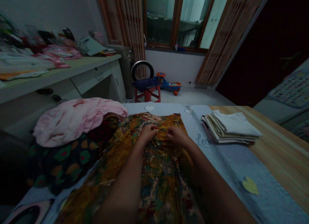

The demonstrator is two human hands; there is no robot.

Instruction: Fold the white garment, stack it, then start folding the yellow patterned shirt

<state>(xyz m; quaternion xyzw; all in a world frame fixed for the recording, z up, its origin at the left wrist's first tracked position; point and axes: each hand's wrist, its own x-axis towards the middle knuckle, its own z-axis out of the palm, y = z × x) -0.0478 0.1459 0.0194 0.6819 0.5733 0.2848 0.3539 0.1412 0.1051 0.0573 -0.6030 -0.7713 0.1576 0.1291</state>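
A yellow-brown patterned garment (154,172) lies spread out in front of me on a pale blue cloth (217,153) that covers the wooden table (277,146). My left hand (147,133) and my right hand (177,136) rest close together on the garment's upper middle. Both have their fingers curled and pinch the fabric. My forearms stretch over the garment's lower part and hide some of it.
A pink cloth (77,119) and a dark flowered garment (67,159) are heaped at the left. A stack of folded pale cloths (230,127) sits at the right. A cluttered white desk (72,72), a red stool (147,88) and a toy car (169,84) stand beyond.
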